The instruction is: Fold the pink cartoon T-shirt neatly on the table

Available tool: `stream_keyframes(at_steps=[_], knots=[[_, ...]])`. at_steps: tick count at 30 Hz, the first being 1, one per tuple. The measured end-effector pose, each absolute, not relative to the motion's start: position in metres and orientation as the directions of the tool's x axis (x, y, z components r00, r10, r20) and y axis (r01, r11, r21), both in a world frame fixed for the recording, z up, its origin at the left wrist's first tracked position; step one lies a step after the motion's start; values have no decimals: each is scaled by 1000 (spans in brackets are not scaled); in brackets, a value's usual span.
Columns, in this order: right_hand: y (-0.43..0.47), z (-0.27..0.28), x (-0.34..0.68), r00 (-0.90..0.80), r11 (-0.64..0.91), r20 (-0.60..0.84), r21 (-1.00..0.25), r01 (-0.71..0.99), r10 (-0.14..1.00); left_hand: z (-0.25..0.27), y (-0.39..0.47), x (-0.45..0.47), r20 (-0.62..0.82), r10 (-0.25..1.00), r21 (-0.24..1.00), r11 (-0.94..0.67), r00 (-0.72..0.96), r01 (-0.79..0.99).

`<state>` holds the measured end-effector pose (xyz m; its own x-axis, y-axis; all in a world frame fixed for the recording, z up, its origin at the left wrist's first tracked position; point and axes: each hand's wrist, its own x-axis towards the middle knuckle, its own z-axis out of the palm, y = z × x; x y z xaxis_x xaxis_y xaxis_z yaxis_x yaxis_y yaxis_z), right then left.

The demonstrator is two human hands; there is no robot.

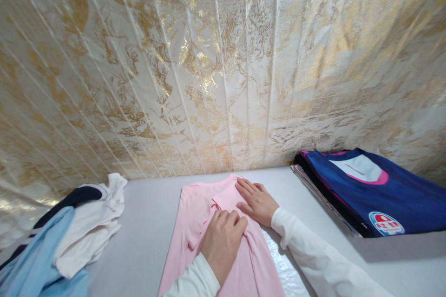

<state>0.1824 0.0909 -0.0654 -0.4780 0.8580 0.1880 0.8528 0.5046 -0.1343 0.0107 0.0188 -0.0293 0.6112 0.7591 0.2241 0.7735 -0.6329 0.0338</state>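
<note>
Indoors, either a home or a small clothes workshop: a pale table point(142, 227) against a gold-patterned wall covering point(205, 65), with folded clothes point(344, 199) and a loose clothes heap point(87, 236)

You're facing a backdrop point(216, 74) across the upper frame; before it, on the table point(146, 227), a garment point(253, 257) is lying lower centre, a clothes heap point(85, 236) lower left, a folded stack point(351, 195) lower right.

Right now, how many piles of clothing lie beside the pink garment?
2. A loose heap of white, light blue and dark pieces is left of the pink garment; a folded stack, navy on top, is right of it. More could lie out of frame.
</note>
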Motion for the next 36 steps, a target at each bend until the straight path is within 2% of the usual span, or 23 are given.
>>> stream_keyframes(at_steps=[18, 24, 32, 36], knots=[[90, -64, 182, -471, 497, 185, -135, 857, 863, -36, 13, 18, 337, 760, 32, -599, 556, 800], [91, -66, 183, -478, 505, 190, -135, 853, 858, -26, 14, 10, 259, 798, 171, -592, 544, 787], [91, -65, 182, -474, 497, 168, -140, 856, 864, -30, 17, 4, 237, 746, 143, -661, 622, 737], [91, -64, 182, -473, 495, 167, -139, 858, 865, -35, 12, 6, 311, 707, 150, -696, 635, 702]])
